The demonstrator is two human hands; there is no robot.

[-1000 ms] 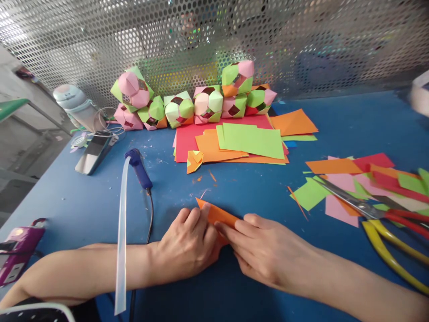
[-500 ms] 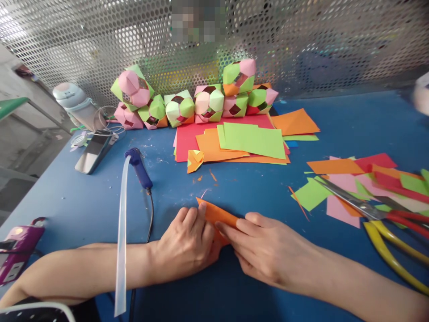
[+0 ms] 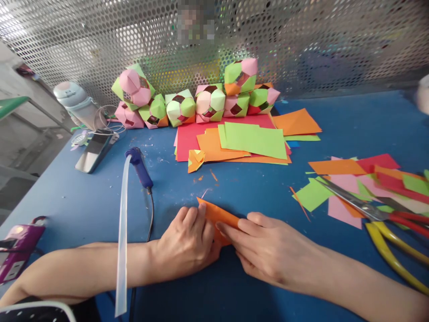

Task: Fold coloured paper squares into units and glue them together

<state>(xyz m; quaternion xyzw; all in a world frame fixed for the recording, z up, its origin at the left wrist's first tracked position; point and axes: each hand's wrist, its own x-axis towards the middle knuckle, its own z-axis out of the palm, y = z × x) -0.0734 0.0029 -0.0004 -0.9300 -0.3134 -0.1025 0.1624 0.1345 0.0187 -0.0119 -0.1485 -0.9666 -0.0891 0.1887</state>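
Between my hands, low on the blue table, lies a folded piece of orange paper (image 3: 219, 215) with its pointed corner toward the upper left. My left hand (image 3: 187, 239) is closed on the paper's left side, fingers bent and pressing near the corner. On the right part, my right hand (image 3: 264, 248) grips the paper with its fingers close together along the fold. The paper's lower edge is partly hidden by both hands. Beyond it sits a small folded orange-and-yellow paper piece (image 3: 195, 160), beside stacked green sheets (image 3: 254, 141) and a red sheet (image 3: 187, 143).
Several folded paper balls (image 3: 181, 108) line the back by a perforated metal screen (image 3: 301, 53). A blue glue gun (image 3: 140, 169) with a long glue stick (image 3: 122, 241) stands left, near a phone (image 3: 94, 151). Scissors (image 3: 370, 209) lie on paper scraps (image 3: 311, 194) at right.
The view has shifted very slightly. Both hands keep the same hold on the folded orange paper, with no clear movement of the fingers.
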